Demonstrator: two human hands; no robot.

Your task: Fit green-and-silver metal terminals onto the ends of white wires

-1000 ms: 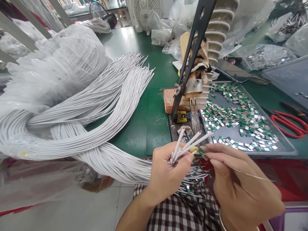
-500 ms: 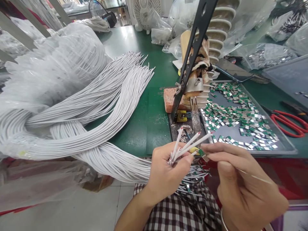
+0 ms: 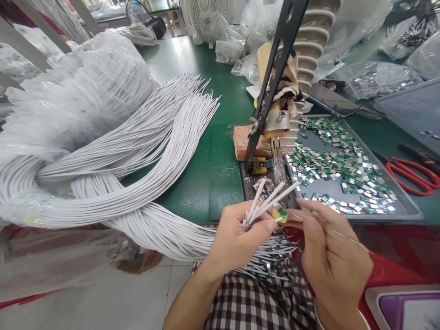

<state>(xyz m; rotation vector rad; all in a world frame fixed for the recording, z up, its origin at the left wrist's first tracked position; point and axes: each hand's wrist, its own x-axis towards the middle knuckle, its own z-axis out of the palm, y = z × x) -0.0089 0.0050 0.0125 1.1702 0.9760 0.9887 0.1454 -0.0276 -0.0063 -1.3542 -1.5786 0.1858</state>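
Observation:
My left hand [image 3: 233, 238] is closed around several white cables [image 3: 263, 204], whose stripped reddish tips fan out upward over its thumb and fingers. Just past its fingertips is a small green circuit board [image 3: 282, 213], beside a yellow covering on a finger. My right hand [image 3: 333, 256] is close on the right, thumb and fingers drawn together, with a thin silvery solder wire [image 3: 343, 236] running across it. Its fingertips point toward the board; whether they touch it is hard to tell. More cables with boards on their ends [image 3: 271, 261] hang over the lap below.
A black bracket [image 3: 271, 78] with a soldering tip [image 3: 277, 156] stands ahead, next to a brick [image 3: 241, 142] and a ribbed hose [image 3: 314, 41]. A tray [image 3: 409, 211] of green boards is on the right, by red-handled pliers [image 3: 412, 176]. Cable bundles [image 3: 154, 183] cover the left.
My right hand has moved down and left, its fingers shifting around the board end. The board now sits nearer my left fingertips. The left hand and its cables have barely moved.

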